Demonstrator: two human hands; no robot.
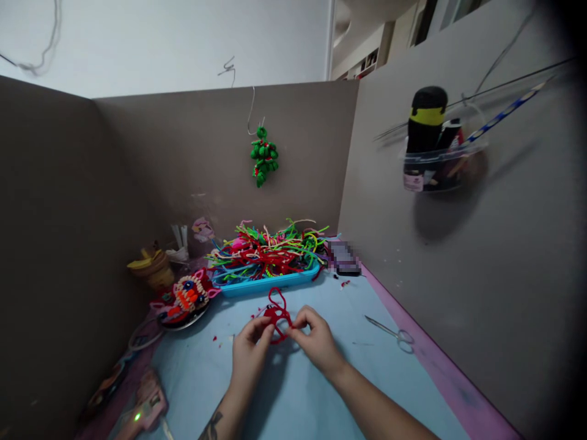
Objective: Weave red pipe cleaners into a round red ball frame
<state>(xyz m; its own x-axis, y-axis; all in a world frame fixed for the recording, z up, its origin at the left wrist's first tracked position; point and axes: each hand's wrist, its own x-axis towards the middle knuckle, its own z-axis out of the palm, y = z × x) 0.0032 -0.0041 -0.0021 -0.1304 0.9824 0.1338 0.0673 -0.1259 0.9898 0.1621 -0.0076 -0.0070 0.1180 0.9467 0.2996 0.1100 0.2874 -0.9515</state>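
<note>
A looped piece of red yarn-like cord [277,313] is held up over the light blue table surface near its middle. My left hand [252,345] pinches its left side between thumb and fingers. On the right side, my right hand [316,339] grips the cord with thumb and forefinger closed. One loop of the cord stands up above the hands, and another curve hangs between them. Just behind is a blue tray [270,283] heaped with tangled cords [275,250] in red, green, yellow and other colours.
Scissors [397,335] lie at the right; a phone [343,258] is behind them. At the left are a colourful beaded-looking figure [189,296] on a plate and a pink glue gun [149,403]. A green ornament [264,157] and a container [440,168] hang on the partitions.
</note>
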